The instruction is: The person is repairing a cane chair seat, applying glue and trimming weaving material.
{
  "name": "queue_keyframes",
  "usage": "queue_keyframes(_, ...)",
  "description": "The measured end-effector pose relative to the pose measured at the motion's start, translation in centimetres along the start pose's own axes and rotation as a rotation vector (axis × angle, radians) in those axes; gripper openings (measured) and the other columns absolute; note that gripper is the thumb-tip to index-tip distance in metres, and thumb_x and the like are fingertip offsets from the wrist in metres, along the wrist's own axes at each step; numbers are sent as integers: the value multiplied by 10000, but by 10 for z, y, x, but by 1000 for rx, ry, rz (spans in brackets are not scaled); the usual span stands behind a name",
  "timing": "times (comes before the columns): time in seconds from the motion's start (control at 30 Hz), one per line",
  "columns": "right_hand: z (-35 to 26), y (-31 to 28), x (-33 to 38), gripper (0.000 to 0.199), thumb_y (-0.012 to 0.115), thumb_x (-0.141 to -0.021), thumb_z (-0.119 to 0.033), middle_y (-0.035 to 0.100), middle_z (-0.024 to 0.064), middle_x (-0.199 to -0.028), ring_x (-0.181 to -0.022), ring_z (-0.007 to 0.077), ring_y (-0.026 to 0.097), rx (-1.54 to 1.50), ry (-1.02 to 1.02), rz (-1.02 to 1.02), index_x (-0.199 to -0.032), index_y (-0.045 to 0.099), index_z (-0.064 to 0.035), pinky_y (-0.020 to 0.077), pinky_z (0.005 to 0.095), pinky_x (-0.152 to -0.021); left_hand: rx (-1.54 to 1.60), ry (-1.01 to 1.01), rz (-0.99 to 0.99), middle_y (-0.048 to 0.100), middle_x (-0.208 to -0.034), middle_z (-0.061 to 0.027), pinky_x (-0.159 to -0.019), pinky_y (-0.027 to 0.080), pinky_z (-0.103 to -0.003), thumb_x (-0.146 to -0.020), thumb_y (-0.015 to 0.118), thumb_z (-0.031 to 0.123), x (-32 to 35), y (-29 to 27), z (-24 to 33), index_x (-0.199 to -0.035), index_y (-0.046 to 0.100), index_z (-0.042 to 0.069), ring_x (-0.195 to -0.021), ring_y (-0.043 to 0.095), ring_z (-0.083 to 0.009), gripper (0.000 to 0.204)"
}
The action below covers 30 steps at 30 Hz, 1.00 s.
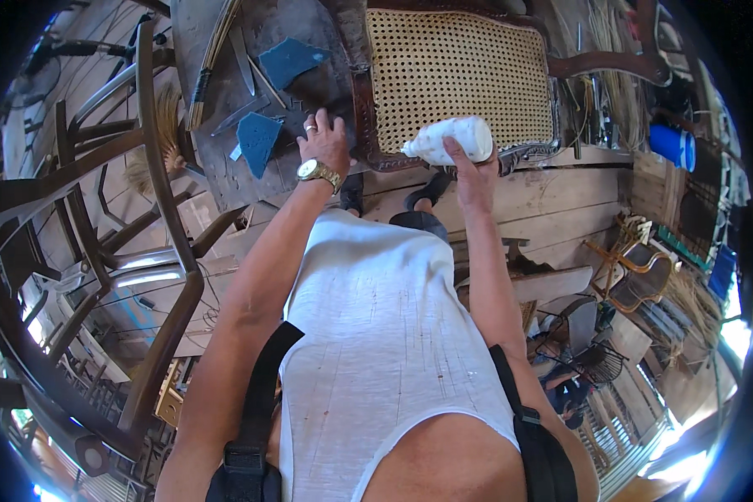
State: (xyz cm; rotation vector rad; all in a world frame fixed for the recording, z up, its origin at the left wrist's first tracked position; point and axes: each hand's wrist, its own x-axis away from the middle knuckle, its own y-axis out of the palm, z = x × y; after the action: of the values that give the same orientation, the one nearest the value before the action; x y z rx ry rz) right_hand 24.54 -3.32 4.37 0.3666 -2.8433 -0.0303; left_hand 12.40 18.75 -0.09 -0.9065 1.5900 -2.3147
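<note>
Right hand [474,177] clamped, fingers wrapped, on white bottle [450,139] tipped sideways, nozzle at cane seat's [456,79] dark frame. Left hand [326,144] pressed flat on frame corner, fingers spread. Risk, likely: over-squeezing, flooding the weave; dripping onto sandals [427,191] below.

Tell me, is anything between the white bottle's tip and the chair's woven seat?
Nothing visible. The right hand tilts the white bottle with its tip at the wooden frame beside the woven seat. The left hand rests nearby.
</note>
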Motion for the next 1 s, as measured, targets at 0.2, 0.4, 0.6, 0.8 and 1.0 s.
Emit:
queue_keyframes(0.2, 3, 2, 0, 561, 881, -792, -167, 672, 71, -1165, -1039, 166, 655, 14, -10, -19, -1243, 575, -33, 546, 333, -923, -1, -2, -3, 333, -1530, -165, -1022, 455, -607, -667, 920, 296, 1, -2, 1, -1375, 496, 112, -1426, 340, -407, 845)
queue_keyframes(0.4, 4, 4, 0, 570, 879, -793, -165, 674, 72, -1170, -1044, 167, 656, 13, 17, 1, -1258, 576, -36, 541, 333, -934, 13, -1, 0, 340, -1521, -166, -1014, 459, -608, -665, 920, 290, 1, -3, 1, -1370, 498, 111, -1414, 352, -409, 842)
queue_keyframes(0.6, 1, 14, 1, 564, 869, -797, -140, 681, 71, -1184, -1069, 170, 651, -59, -17, -121, -1269, 575, -45, 532, 340, -952, 24, 2, 1, 347, -1515, -164, -1012, 458, -614, -657, 919, 286, 1, -3, 0, -1348, 508, 105, -1409, 359, -411, 824)
queue_keyframes(0.8, 0, 24, 4, 532, 852, -813, -125, 689, 68, -1179, -1079, 164, 647, -17, -18, -100, -1263, 579, -51, 524, 335, -963, 28, 2, 12, 368, -1499, -166, -1013, 454, -626, -657, 919, 279, 0, -1, 0, -1346, 513, 102, -1405, 371, -415, 819)
queue_keyframes(1.0, -2, 27, 3, 519, 856, -808, -135, 688, 66, -1177, -1076, 165, 651, -5, 34, -99, -1246, 588, -60, 523, 338, -965, 27, 1, 31, 371, -1497, -164, -1006, 460, -626, -651, 922, 286, 1, -1, -1, -1338, 520, 106, -1397, 379, -413, 817)
